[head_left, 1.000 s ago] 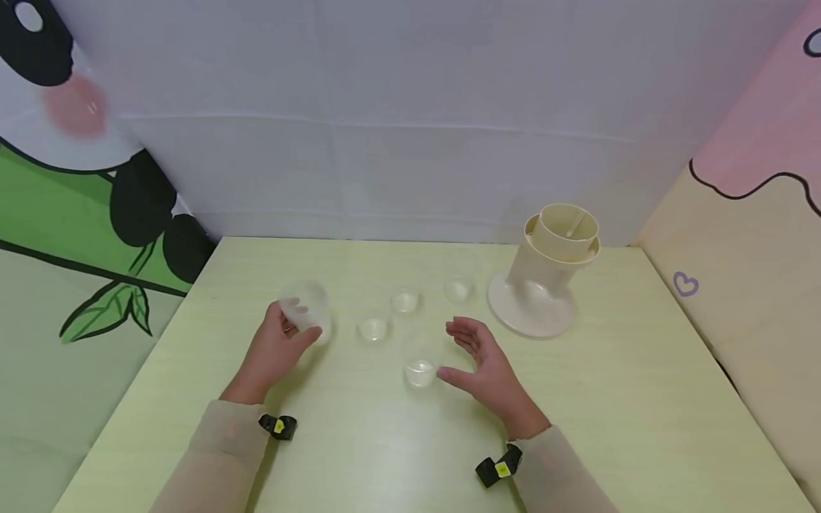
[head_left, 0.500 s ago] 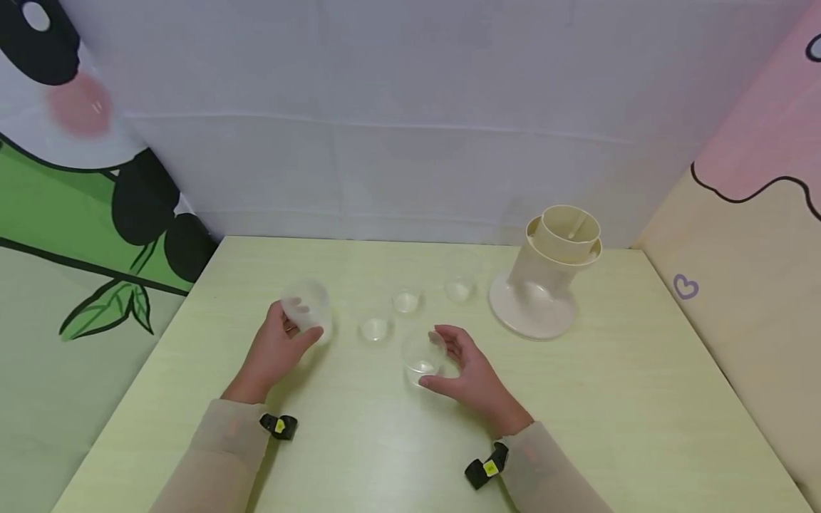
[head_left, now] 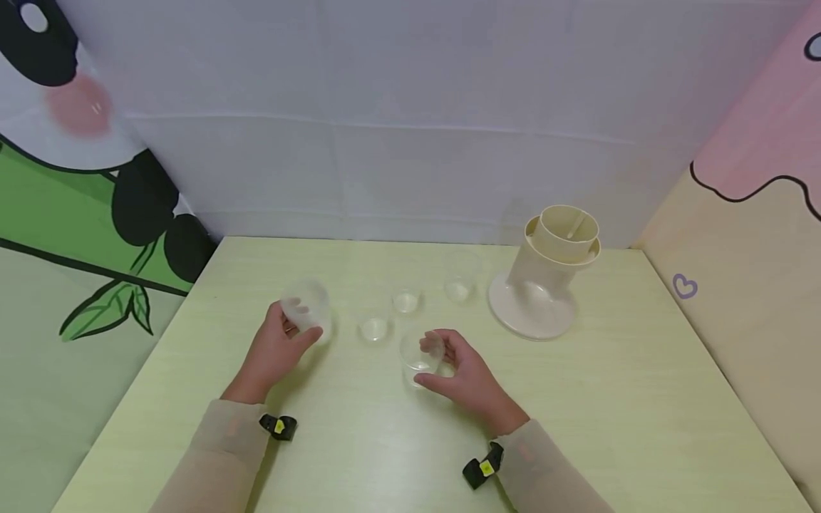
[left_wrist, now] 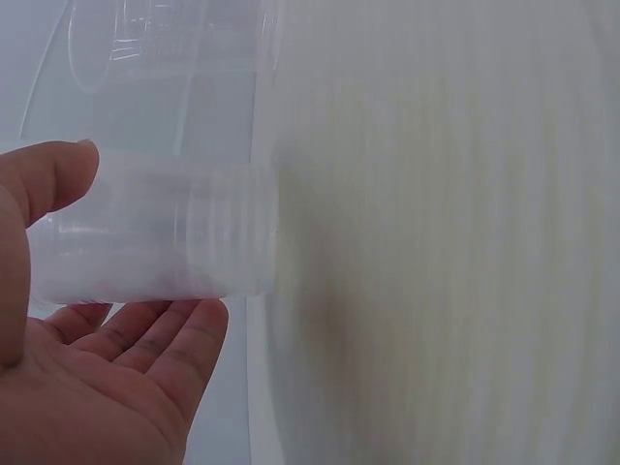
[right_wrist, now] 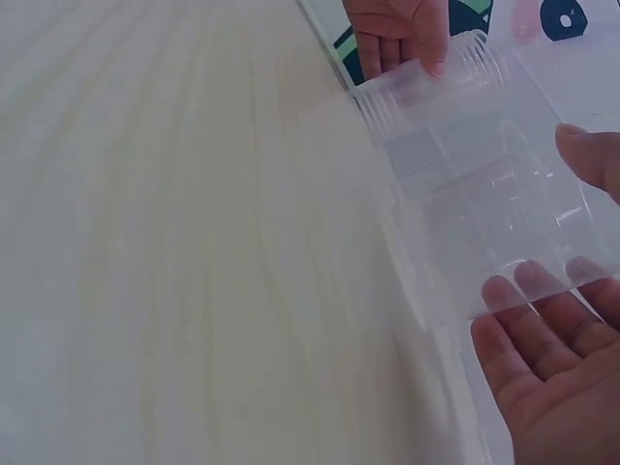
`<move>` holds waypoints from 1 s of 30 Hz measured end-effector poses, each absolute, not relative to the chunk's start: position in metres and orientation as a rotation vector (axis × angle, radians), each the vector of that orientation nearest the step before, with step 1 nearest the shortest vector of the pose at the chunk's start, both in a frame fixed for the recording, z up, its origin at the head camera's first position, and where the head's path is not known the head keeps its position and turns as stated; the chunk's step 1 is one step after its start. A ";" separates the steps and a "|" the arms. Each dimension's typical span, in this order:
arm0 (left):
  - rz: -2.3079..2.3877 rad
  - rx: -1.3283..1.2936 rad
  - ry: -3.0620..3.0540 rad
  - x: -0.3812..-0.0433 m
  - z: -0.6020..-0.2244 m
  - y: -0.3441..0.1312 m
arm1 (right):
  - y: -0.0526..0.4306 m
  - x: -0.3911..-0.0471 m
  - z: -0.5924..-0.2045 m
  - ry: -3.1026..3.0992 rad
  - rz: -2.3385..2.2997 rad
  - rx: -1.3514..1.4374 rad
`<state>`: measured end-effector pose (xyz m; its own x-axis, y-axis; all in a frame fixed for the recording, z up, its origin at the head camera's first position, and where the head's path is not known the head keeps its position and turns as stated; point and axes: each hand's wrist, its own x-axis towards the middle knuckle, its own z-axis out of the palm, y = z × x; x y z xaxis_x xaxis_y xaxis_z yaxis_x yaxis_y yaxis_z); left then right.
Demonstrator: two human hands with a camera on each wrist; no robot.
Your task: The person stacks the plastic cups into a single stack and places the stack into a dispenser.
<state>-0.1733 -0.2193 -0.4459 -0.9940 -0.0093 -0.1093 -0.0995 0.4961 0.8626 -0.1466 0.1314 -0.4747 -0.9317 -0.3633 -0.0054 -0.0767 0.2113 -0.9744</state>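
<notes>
My left hand grips a cloudy-looking stack of plastic cups, thumb on the near side and fingers behind. In the left wrist view, the stack stands upright, its ridged lower end close to the tabletop. To the right, my right hand curls round a single clear plastic cup. Its fingertips show through the wall of that cup in the right wrist view. Between and behind the hands stand three more clear cups: a left one, a middle one and a far one.
A cream cylindrical holder with a smaller cup-like tube on top rises from a round white base at the back right. Pale cloth hangs behind the wooden table, and printed panels flank both sides.
My right hand has moved left and taken hold of the nearest clear cup, which it was beside a second ago. My left hand and its cup stack have stayed in place.
</notes>
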 end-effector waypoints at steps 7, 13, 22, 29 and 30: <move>1.543 -0.099 2.628 -0.172 -0.445 -0.222 | 0.129 -0.144 -0.467 2.266 -1.788 -0.420; 1.536 -0.096 2.626 -0.171 -0.445 -0.224 | 0.127 -0.143 -0.463 2.278 -1.770 -0.415; 1.537 -0.080 2.618 -0.169 -0.444 -0.227 | 0.119 -0.141 -0.453 2.149 -1.790 -0.506; 1.554 -0.080 2.589 -0.167 -0.443 -0.228 | 0.109 -0.143 -0.438 2.135 -1.758 -0.584; 1.556 -0.077 2.587 -0.167 -0.443 -0.228 | 0.108 -0.143 -0.435 2.141 -1.763 -0.598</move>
